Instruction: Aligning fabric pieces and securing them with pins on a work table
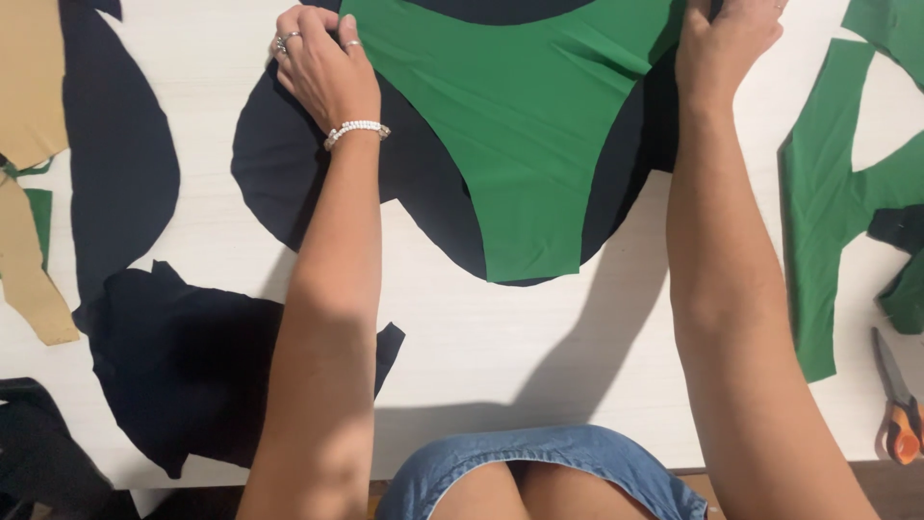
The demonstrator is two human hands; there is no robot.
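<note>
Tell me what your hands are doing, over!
Left hand fingers pressing green fabric piece at its left edge. Right hand pinning its right edge. Green piece lies flat over black fabric piece. Scissors far right, clear.

I am stretching both arms forward toward the top of the frame. My left hand (322, 67), with curled fingers, is pressing down; my right hand (724, 40) is lying flat, fingers cut off.

Orange-handled scissors (897, 404), tan fabric scraps (27, 87)
</note>
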